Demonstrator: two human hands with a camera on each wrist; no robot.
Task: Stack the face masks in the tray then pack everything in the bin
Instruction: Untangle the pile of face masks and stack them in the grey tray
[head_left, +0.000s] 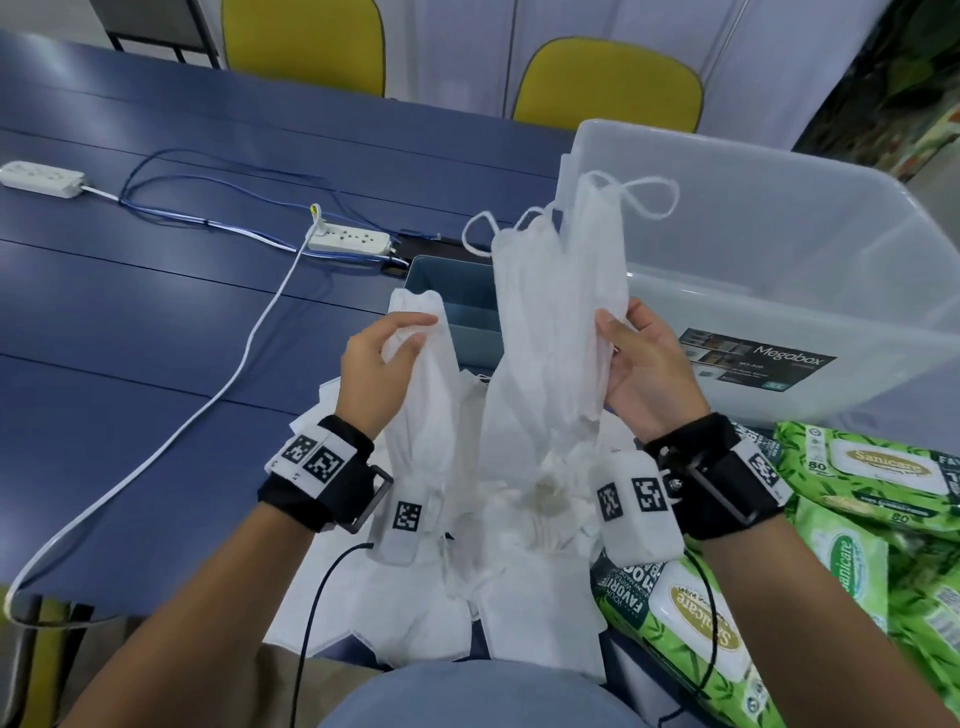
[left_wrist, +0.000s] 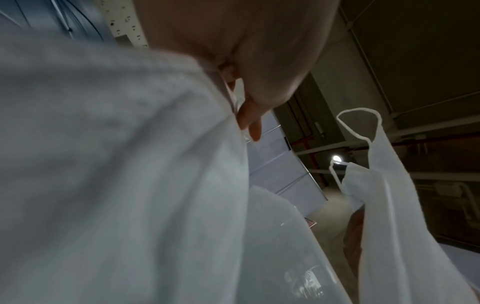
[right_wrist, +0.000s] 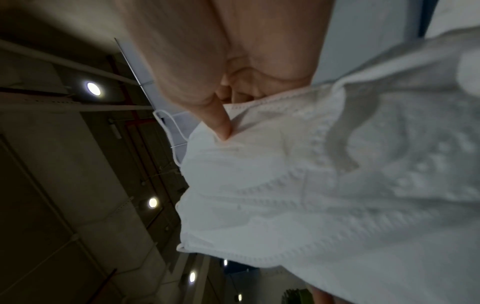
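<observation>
The right hand (head_left: 641, 364) grips a bundle of masks (head_left: 558, 291) upright; the left hand (head_left: 382, 364) pinches a single mask (head_left: 423, 395). The tray (head_left: 452, 306) sits at 12 o'clock, the bin (head_left: 779, 249) at 2. Dangling ear loops may snag, and a loose grip could let the bundle fan apart.

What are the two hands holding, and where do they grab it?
The left hand grips one face mask near its top end. The right hand grips a bunch of masks around their middle.
</observation>
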